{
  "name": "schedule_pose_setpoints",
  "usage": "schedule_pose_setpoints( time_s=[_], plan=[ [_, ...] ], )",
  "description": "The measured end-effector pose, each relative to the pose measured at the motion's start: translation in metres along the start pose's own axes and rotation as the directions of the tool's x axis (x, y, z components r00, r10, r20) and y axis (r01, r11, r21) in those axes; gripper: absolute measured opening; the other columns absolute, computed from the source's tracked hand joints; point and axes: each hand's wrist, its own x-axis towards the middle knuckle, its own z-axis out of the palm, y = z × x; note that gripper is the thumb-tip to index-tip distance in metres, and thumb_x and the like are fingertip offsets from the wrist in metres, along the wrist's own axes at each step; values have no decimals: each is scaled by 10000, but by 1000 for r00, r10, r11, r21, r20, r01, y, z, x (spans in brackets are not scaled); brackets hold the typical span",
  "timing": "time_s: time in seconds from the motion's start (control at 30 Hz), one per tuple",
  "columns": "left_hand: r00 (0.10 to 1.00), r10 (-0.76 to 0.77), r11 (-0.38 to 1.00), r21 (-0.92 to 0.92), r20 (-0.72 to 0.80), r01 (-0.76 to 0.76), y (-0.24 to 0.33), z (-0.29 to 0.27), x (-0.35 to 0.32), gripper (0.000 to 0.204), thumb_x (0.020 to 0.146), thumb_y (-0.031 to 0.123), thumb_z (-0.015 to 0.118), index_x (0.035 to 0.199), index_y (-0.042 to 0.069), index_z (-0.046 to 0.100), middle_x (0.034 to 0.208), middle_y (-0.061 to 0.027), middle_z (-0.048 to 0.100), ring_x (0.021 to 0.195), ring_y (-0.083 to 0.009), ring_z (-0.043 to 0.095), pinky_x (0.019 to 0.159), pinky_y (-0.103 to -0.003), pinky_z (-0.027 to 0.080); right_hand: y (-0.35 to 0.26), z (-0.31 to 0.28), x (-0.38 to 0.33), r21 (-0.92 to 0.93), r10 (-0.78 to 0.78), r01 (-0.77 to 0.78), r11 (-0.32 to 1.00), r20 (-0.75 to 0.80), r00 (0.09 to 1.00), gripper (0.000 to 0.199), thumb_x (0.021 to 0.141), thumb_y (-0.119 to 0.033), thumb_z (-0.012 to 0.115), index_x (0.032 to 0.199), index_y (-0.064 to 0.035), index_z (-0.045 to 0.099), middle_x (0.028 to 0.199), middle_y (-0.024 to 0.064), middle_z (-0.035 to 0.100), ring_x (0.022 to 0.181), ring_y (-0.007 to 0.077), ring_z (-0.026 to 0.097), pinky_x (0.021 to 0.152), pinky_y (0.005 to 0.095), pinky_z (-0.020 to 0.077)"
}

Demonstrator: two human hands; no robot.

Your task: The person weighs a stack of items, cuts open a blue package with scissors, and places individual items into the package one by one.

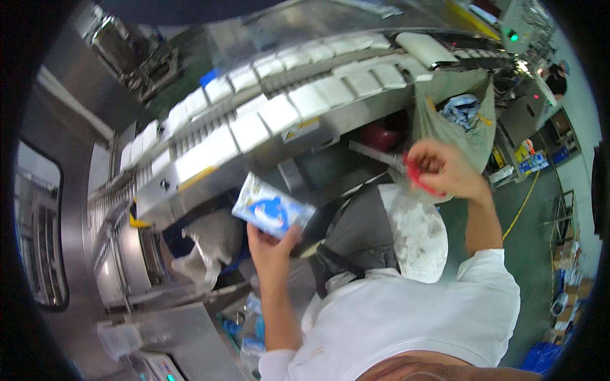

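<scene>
While the left hand (270, 244) grips a blue-and-white pouch (272, 207) near the conveyor (254, 127), the right hand (445, 168), further right, clenches red-handled scissors (406, 166) before a hanging bag (454, 108).

Above your hands runs a steel conveyor (267, 149), carrying two rows of white packs (279, 113) end to end, from your left hand (270, 244) past your right (445, 168).

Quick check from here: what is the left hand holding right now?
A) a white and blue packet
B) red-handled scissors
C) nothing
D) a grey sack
A: the left hand grips a white and blue packet from below, while the right hand has the red-handled scissors.
</scene>
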Motion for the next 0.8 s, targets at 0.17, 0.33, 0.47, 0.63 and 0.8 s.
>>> schedule_pose_setpoints(
  time_s=[0.17,0.33,0.47,0.63,0.8],
  plan=[
    [998,-34,999,-3,45,35,-10,-6,-12,606,810,42,868,1317,18,537,1130,-104,706,953,-196,724,753,-337,634,-97,-74,65,-764,-517,75,640,-356,778,311,901,-166,786,1140,-6,668,979,107,713,868,179,721,737,324,549],
    [985,-120,992,-27,123,124,-13,9,-25,679,788,2,864,1354,10,490,1170,-120,696,1010,-210,723,784,-337,635,-122,-98,188,-950,-563,127,286,-59,824,450,892,-434,753,1010,1,747,913,202,729,882,373,718,797,447,566],
    [970,-153,985,-50,188,165,-13,16,-29,687,792,-13,845,1371,4,478,1180,-119,693,1030,-212,720,785,-330,630,-111,-77,266,-988,-602,131,84,54,797,454,900,-456,719,956,-7,756,924,211,733,932,362,734,830,457,590],
    [963,-190,964,-149,189,219,-9,4,-26,581,816,17,843,1314,0,544,1111,-102,719,955,-192,728,737,-306,625,-94,-18,219,-856,-840,505,110,191,507,329,927,-320,738,1136,-71,691,1031,114,702,953,338,680,860,417,552],
    [896,-342,878,-244,282,412,4,11,-7,452,860,94,851,1231,6,607,960,-44,706,771,-132,688,645,-226,579,-37,74,101,-287,-663,939,191,668,339,507,770,-383,808,1136,-98,604,1159,76,560,1068,315,558,867,417,544]
  ],
)
